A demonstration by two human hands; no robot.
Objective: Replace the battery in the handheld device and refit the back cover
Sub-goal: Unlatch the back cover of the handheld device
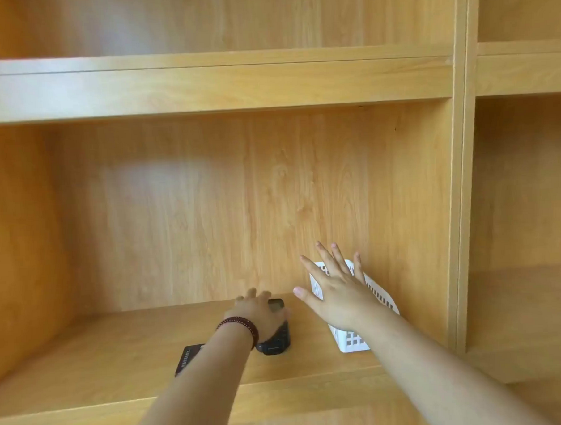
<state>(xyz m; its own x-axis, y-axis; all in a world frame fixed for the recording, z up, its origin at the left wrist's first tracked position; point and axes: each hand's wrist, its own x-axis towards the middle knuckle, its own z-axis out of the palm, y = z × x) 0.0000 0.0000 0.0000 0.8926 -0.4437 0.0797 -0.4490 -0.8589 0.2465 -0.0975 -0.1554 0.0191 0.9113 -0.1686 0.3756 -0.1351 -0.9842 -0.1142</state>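
Wooden shelving unit point(464, 172) fills the view, light oak grain, vertical divider on the right, another bay past it. My stuff sits on the lower shelf point(118, 348) of the big middle bay.

White slotted basket point(350, 341) on the shelf, right of centre, angled so its far end points toward the back panel. Can't see inside it.

My right hand point(339, 293) is in front of the basket, over its near-left part, palm down, fingers straight and spread apart, holding nothing. Can't tell if it touches the basket rim or just hovers above it.

My left hand point(261, 312) is down on the handheld device point(277, 342), fingers curled over its top and far end, thumb side wrapped round its right edge, so it's clamped on the device. Dark red beaded bracelet point(242, 326) on that wrist.

The device is black, lying flat on the shelf near the middle, just left of the basket and not touching it. Small screen-like patch at its far end shows above my knuckles. Which face is up I can't tell.

Flat black card or pack point(187, 359) with pale print lies on the shelf just left of the device, partly hidden by my left forearm.
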